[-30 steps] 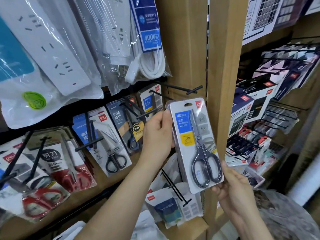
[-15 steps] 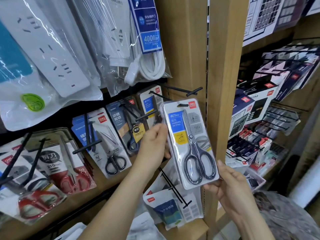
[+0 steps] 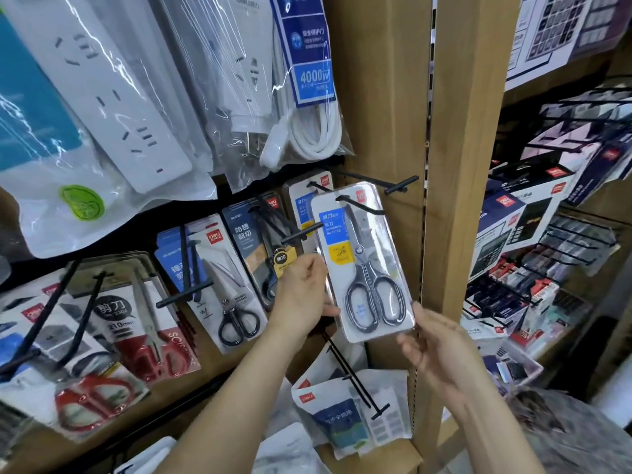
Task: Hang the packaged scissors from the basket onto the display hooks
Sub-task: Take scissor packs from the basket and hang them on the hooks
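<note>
Head view: we pinch the scissors pack [image 3: 362,268] at its left edge with our left hand [image 3: 301,295] and grip its lower corner with our right hand [image 3: 434,347]; fingertips hide behind it. Its hole seems threaded on a hook [image 3: 362,206], glare blurring it. Behind stands a wooden panel [image 3: 383,97].

Behind the scissors pack [image 3: 362,265], the left hand [image 3: 301,292] partly hides — print illegible.
</note>
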Tool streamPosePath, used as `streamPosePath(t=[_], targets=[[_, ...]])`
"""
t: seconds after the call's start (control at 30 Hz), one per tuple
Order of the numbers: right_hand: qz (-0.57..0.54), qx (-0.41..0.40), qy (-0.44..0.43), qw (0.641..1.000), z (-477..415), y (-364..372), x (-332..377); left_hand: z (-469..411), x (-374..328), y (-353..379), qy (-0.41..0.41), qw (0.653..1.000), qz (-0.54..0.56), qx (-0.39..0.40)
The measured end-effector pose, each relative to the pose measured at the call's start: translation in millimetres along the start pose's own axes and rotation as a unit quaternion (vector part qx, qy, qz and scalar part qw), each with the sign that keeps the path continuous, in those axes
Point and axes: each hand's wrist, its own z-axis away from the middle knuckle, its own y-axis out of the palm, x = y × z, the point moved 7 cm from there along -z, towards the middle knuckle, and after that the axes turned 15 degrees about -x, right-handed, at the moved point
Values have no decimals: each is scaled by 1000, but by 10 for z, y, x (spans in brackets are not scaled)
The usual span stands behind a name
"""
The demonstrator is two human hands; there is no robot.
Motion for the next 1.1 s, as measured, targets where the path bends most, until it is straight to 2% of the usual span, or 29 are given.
streamPosePath(t=[0.1,0.3,0.5,0.67,0.7,0.8,0.87,1.1], targets=[[-27,-26,0,999,-136,102,16,-28,14,20,-39,998,50,5],[-14,-54,-17,998,-400,351,58,-25,342,14,-83,995,-44,43],[-18,-85,18,996,-787,551,-103,-199,487,-12,-95,995,-38,-21],[-23,-33,59,997,-823,672,-330,-203,744,-50,-113,992,12,-54],[-25,-33,60,997,-802,636,-367,-183,806,-85,-108,993,12,-56],[-11,-49,45,998,-659,460,-428,-29,892,-185,-46,995,-83,-40],[9,-47,40,998,-480,336,-456,147,919,-217,-30,993,-111,-20],[184,-65,-30,980,103,-350,-621,822,1116,-431,-30,994,-95,41]])
